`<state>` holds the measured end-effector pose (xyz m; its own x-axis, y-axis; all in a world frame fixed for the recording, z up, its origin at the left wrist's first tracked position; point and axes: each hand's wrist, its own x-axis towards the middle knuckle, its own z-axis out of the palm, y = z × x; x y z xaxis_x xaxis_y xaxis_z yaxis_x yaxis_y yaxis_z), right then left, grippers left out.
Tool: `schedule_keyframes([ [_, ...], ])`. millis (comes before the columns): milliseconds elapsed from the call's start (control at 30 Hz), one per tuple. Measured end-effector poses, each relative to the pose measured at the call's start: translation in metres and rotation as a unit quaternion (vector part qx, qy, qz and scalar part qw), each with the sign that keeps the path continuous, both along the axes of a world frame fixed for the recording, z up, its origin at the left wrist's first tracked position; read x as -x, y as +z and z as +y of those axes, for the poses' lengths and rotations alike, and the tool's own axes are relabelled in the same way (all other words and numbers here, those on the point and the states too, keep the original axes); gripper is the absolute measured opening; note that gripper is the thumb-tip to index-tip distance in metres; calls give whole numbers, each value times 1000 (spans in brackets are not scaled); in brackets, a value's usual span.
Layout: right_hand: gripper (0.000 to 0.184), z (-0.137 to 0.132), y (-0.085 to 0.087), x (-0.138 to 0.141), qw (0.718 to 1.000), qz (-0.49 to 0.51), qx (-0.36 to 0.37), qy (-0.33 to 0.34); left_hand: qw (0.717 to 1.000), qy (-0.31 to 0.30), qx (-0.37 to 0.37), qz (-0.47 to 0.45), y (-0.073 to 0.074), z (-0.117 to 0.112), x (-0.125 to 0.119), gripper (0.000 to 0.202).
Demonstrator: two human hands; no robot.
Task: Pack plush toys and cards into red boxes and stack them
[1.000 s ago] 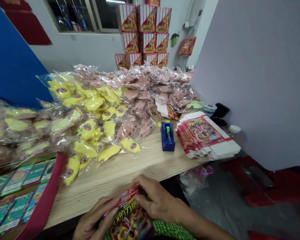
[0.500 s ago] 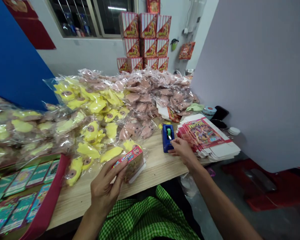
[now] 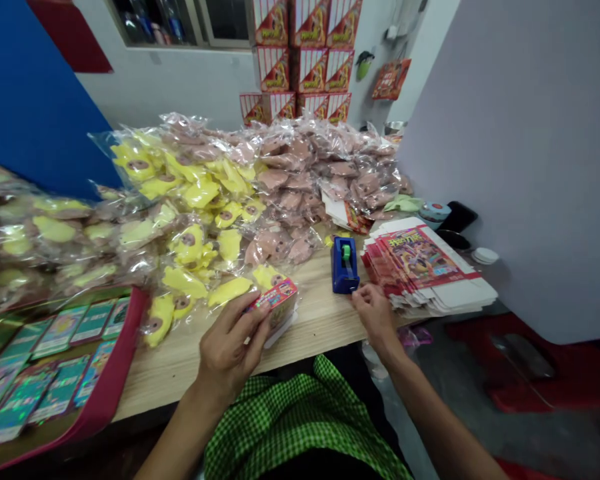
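Observation:
My left hand [image 3: 237, 340] is closed around a small red printed cardboard box [image 3: 279, 301], held tilted over the front edge of the table. A white flap shows at the box's lower side. In front of the blue tape dispenser [image 3: 344, 267], my right hand [image 3: 376, 317] is pinched at the end of the clear tape [image 3: 349, 265], which runs forward from the green-cored roll. How much tape lies between the fingertips is too small to tell. Just right of that hand lies a stack of flat printed boxes [image 3: 420, 260].
Bagged yellow plush toys [image 3: 187, 243] and bagged pinkish-brown ones [image 3: 285, 180] are heaped across the table [image 3: 310, 293]. A red-rimmed tray [image 3: 115, 380] with stacks of cards is at left. Stacked red cartons [image 3: 310, 70] stand behind. A grey partition [image 3: 520, 167] bounds the right side.
My right hand has drawn back slightly from the dispenser, towards me, keeping its pinch. The left hand still holds the box. The whole view has shifted a little.

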<state>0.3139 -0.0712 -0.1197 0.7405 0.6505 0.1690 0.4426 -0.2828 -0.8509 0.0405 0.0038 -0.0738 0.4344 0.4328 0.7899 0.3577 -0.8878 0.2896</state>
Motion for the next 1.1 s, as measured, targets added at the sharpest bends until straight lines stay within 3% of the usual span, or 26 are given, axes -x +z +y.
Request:
schedule_keyframes([
  [100, 20, -15, 24, 17, 999, -9, -15, 33, 1000, -6, -2, 4, 1, -2, 1, 15],
  [167, 20, -21, 43, 36, 989, 36, -29, 139, 1000, -9, -5, 7, 1, -1, 3, 15],
  [267, 22, -17, 68, 68, 933, 171, -47, 314, 1000, -8, -10, 11, 1, 0, 5, 13],
  [367, 31, -3, 81, 94, 880, 267, -46, 390, 1000, -8, -9, 6, 1, -2, 6, 13],
  [467, 75, 12, 83, 107, 859, 309, -44, 406, 1000, -11, 3, -5, 2, -5, 5, 14],
  [533, 89, 19, 83, 111, 859, 318, -38, 399, 1000, -3, 12, -17, 1, -6, 4, 20],
  [667, 95, 23, 77, 113, 866, 324, -22, 381, 1000, -25, 18, -5, 1, -4, 4, 26],
  [833, 101, 21, 68, 115, 861, 325, -61, 386, 996, -55, 69, -3, 6, -1, 5, 22],
  [1000, 102, 21, 62, 117, 887, 299, -15, 352, 994, -83, 68, 3, 12, 0, 3, 28],
  [1100, 96, 23, 60, 106, 908, 236, -13, 345, 995, -30, 92, -38, 10, -4, 9, 27],
])
